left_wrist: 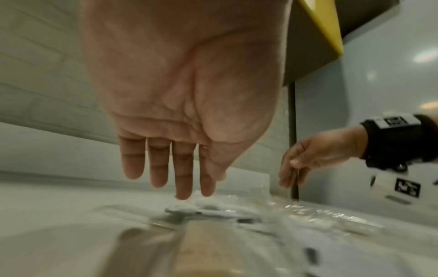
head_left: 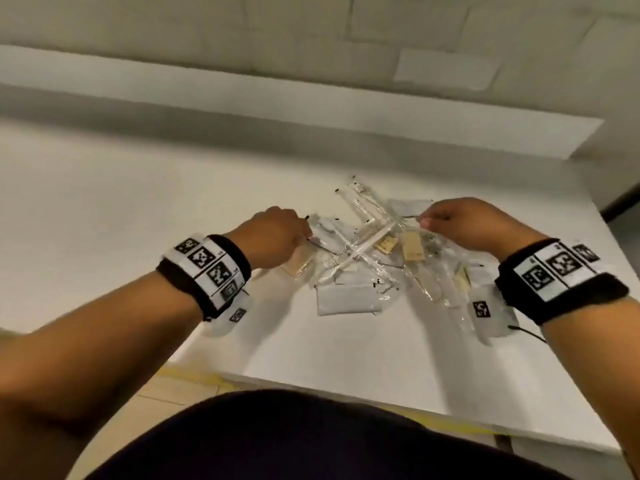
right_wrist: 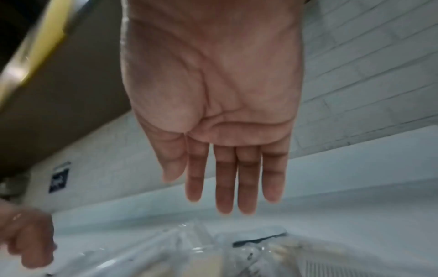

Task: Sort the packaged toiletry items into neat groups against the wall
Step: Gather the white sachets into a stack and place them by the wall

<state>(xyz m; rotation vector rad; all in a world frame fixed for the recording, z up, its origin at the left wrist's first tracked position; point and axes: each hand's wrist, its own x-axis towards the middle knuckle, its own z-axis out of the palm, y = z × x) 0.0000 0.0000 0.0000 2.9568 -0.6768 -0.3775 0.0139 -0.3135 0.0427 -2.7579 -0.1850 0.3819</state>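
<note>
Person's torso (head_left: 311,441): dark clothing at the near edge of the head view, in front of the table's near edge.
Table (head_left: 138,209): white top, running from the near edge to a raised ledge at the far side.
Wristbands: a black band with square coded markers sits on the left wrist (head_left: 204,268) and on the right wrist (head_left: 561,275).
White sachet (head_left: 346,299): flat and opaque, the nearest piece of the pile, lying between the two forearms.
Pile of packaged toiletry items (head_left: 367,247): loose heap of clear plastic wrappers at the table's centre-right, overlapping and unsorted, well apart from the wall.
Toothbrush packets (head_left: 363,249): long thin clear sleeves lying crossed over each other in the middle of the pile.
Tan combs (head_left: 412,249): short tan pieces in clear wrappers, right of the crossed sleeves.
Left hand (left_wrist: 180,105): over the left edge of the pile. In the left wrist view the fingers (left_wrist: 182,178) hang straight and close together, pointing down at the wrappers, gripping nothing. Contact with the wrappers cannot be told.
Right hand (right_wrist: 213,97): over the right far edge of the pile. In the right wrist view the fingers (right_wrist: 225,187) are straight, side by side, above the wrappers and holding nothing.
Ledge (head_left: 311,109): pale raised strip along the far side of the table.
Wall (head_left: 311,26): pale brick, behind the ledge.
</note>
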